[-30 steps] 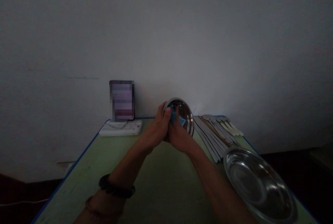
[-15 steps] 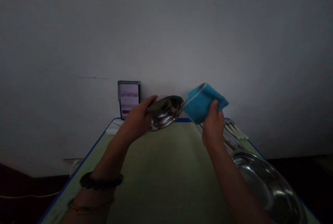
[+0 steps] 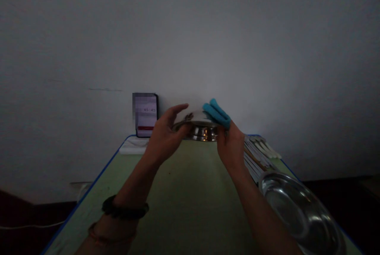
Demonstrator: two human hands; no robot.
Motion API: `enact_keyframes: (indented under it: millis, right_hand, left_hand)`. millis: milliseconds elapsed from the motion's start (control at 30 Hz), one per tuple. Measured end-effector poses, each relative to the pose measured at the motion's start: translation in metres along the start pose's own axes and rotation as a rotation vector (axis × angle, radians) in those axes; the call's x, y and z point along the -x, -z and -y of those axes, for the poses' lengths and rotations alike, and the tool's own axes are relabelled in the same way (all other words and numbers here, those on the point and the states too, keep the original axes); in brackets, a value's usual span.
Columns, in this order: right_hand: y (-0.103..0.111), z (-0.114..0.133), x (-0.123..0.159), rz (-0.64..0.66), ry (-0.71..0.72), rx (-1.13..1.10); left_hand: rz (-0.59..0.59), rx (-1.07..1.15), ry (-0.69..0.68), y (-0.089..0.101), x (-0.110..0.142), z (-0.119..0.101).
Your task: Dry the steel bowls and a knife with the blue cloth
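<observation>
A shiny metal bowl (image 3: pixel 204 133) is held above the table, its wall facing me and its rim seen almost edge-on. My left hand (image 3: pixel 164 136) grips its left side, the thumb against the outer wall and the forefinger stretched out above the rim. At the right side of the bowl, my right hand (image 3: pixel 233 148) is closed on a folded blue cloth (image 3: pixel 217 113). The cloth lies at the bowl's right rim, and the right thumb is under that rim. The fingers behind the bowl and cloth are partly hidden.
On the right of the green table (image 3: pixel 190 207) lie a large metal basin (image 3: pixel 292 209), several spoons with pale handles (image 3: pixel 264 146) and a row of long, thin utensils (image 3: pixel 253 160). A phone (image 3: pixel 147 116) leans at the back left by a white block (image 3: pixel 132 145); a wall stands behind.
The bowl was turned from its open side facing me to its outside. The right hand drew the blue cloth out to the right, then brought it back onto the right rim.
</observation>
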State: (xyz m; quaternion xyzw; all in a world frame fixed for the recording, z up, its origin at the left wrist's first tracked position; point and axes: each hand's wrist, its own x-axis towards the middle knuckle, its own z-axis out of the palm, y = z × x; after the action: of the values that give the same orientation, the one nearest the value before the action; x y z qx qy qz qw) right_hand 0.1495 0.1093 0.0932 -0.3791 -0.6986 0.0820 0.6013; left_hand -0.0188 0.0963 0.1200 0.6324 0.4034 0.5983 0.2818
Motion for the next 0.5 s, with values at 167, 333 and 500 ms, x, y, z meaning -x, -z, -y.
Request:
enact_keyframes:
  millis: [167, 333, 500]
  right_hand:
    - [-0.005, -0.004, 0.004, -0.226, 0.041, 0.099]
    - [-0.028, 0.013, 0.018, 0.006, 0.135, 0.127]
    - [-0.029, 0.023, 0.021, 0.158, 0.247, 0.177]
  left_hand:
    - [-0.281, 0.287, 0.269, -0.011, -0.003, -0.017]
    - [-0.043, 0.899, 0.567, -0.018, -0.004, -0.023]
    - [-0.186, 0.881, 0.533, -0.02, -0.002, -0.03]
